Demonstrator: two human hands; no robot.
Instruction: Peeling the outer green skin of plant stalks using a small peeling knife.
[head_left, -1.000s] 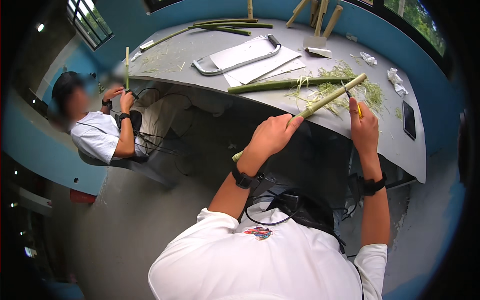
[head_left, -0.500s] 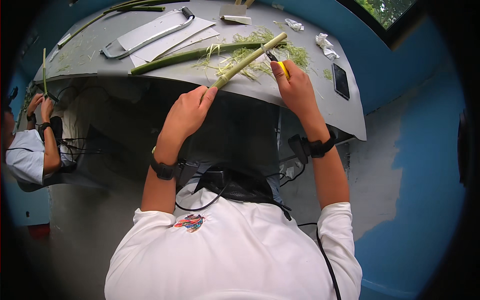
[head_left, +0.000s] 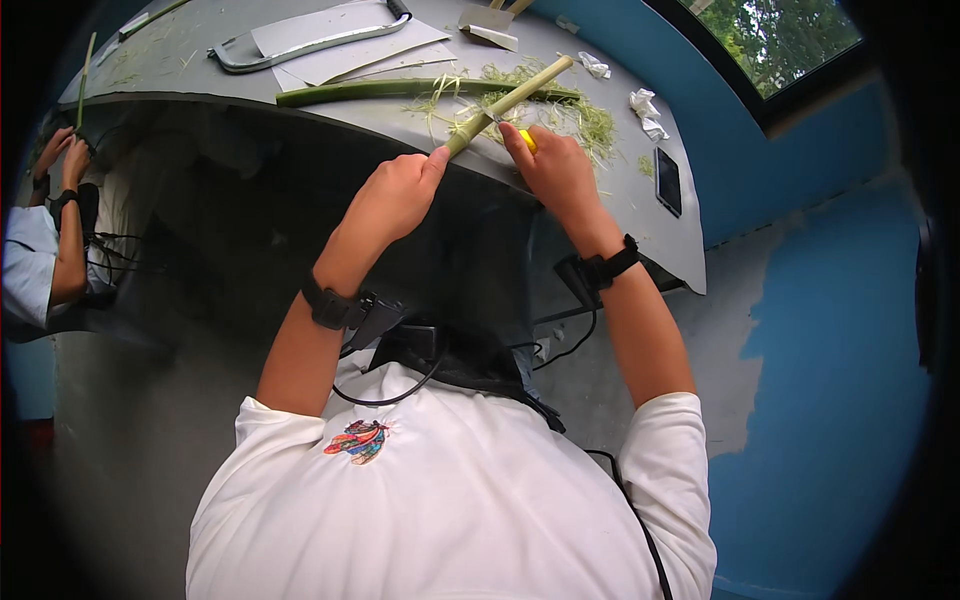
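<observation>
My left hand [head_left: 398,195] is closed around the near, green end of a bamboo stick [head_left: 522,93] at the table's front edge. The stick slants up and away to the right, its far part pale and scraped. In my right hand [head_left: 558,178] is a yellow-handled utility knife [head_left: 527,141], mostly covered by the fingers. Its blade meets the stick a short way beyond my left hand. Beneath the stick lie curly green bamboo shavings [head_left: 592,128] and a longer green bamboo stalk [head_left: 350,93].
A hacksaw [head_left: 310,48] rests on paper sheets [head_left: 400,58] toward the back. Crumpled tissues [head_left: 645,104] and a phone [head_left: 667,182] lie at the right of the grey table [head_left: 640,235]. A co-worker [head_left: 45,245] at the far left holds a thin green stick [head_left: 85,80].
My right hand has drawn the knife down along the stick toward my left hand. The whole view has shifted a little, and the stick is still in my left hand.
</observation>
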